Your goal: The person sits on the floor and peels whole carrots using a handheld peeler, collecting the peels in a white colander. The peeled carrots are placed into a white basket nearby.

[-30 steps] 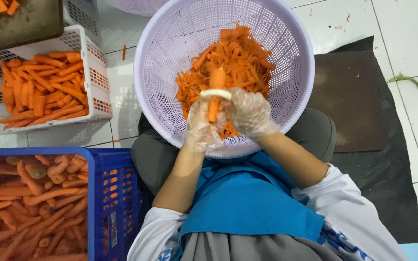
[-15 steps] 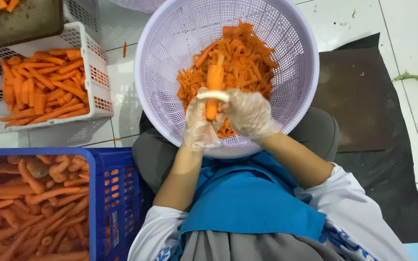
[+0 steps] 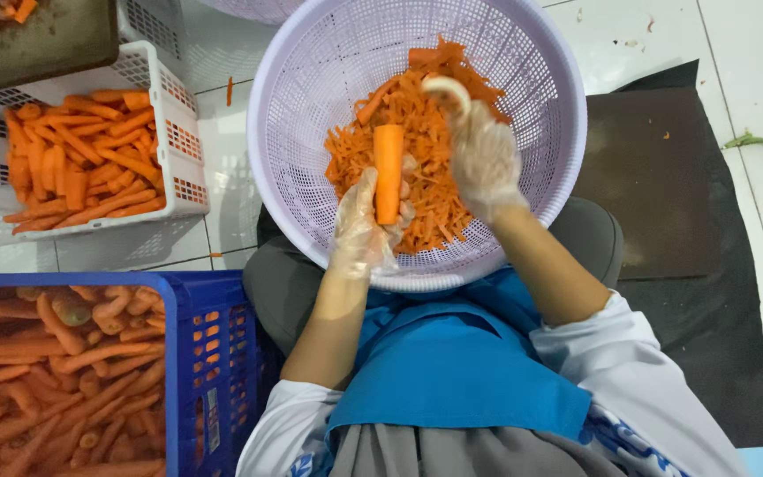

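Left hand: the left hand (image 3: 362, 231), in a thin clear glove, has its grip closed around the lower end of a carrot (image 3: 389, 172); the carrot stands up from the fingers, over the lilac basket (image 3: 298, 106).
Right hand: the right hand (image 3: 485, 157), also gloved, has its grip closed on a white peeler (image 3: 446, 91). The peeler is above and to the right of the carrot and does not touch it.
Carrot in hand: its visible surface is smooth and bright orange, so I judge it is peeled on most of this side; the part inside the left grip is hidden.
Under the hands: a pile of carrot peels (image 3: 417, 168) lies in the round basket on the person's lap, directly below both grips. The pile covers only the middle of the bottom.
Done: to the far left of the left grip, a white crate (image 3: 165, 115) holds clean, bright carrots, filled close to the rim. I judge these are the finished ones.
Left to do: below and left of the left grip, a blue crate (image 3: 209, 371) is full of duller, rough carrots. They look unpeeled, so much work seems to remain.
Progress: I judge about the middle, or earlier.
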